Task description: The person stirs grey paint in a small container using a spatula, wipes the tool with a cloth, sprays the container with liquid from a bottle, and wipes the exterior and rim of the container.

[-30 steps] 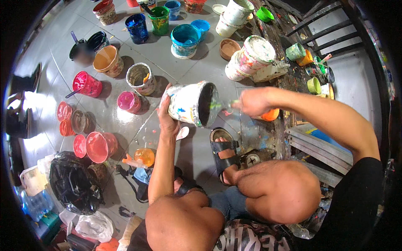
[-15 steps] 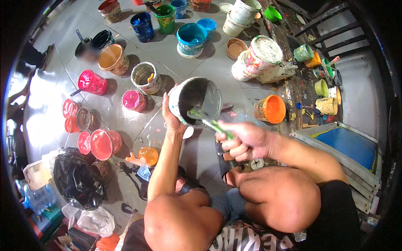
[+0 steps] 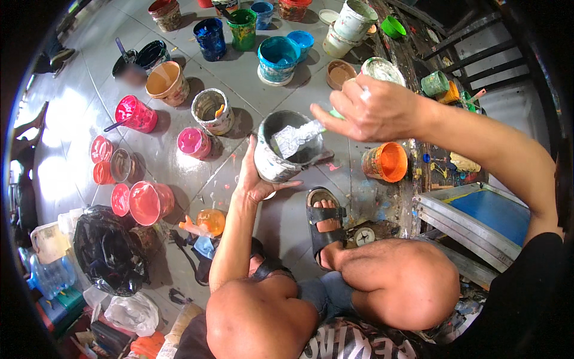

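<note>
Though its wall is smeared white and grey, the bucket [image 3: 276, 171] is darker inside, where a pale-coated tool [image 3: 299, 137] is dipped. Orange paint is held in a tub [image 3: 373, 163] right of the right fingers [image 3: 344, 122], pink in a cup [image 3: 203, 145] left of the left fingers [image 3: 249, 157]. By these the bucket is cradled; the tool is gripped by the right.

Dark shirt [image 3: 359, 329], pale print [image 3: 351, 342], black sleeve [image 3: 514, 287]; denim shorts [image 3: 326, 293]; black strapped sandals [image 3: 327, 236]; white smear [image 3: 366, 94] on the right hand [image 3: 379, 110].
</note>
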Tool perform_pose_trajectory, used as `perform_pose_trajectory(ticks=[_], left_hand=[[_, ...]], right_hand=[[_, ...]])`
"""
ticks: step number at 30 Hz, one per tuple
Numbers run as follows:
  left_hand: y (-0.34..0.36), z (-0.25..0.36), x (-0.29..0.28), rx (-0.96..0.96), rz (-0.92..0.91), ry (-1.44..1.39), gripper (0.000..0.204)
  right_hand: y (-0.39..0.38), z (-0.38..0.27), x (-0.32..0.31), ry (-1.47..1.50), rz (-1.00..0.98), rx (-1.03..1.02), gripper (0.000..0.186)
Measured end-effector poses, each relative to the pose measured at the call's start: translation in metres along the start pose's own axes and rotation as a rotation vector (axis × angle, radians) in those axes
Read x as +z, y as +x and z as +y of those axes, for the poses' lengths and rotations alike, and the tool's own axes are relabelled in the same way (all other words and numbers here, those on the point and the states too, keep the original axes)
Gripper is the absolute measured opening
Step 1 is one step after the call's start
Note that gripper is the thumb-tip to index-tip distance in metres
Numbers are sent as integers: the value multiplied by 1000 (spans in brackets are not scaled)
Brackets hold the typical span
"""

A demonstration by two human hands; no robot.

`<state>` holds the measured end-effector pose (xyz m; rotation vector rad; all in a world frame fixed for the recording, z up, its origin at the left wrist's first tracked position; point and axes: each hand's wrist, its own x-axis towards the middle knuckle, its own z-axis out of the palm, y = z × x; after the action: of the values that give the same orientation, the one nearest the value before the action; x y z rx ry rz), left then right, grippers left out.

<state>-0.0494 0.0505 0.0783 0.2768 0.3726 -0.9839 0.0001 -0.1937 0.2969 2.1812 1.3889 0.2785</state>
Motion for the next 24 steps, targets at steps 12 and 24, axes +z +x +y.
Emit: perform_pose_trajectory(ticks=[12,24], left_hand=[[-3,-5,13,669,121,382,69],[4,-7,-7,644,-66,226,69]], right_hand=[[12,-18,18,421,-596,447,36],[-35,-71,17,1731,-1419,847,54]])
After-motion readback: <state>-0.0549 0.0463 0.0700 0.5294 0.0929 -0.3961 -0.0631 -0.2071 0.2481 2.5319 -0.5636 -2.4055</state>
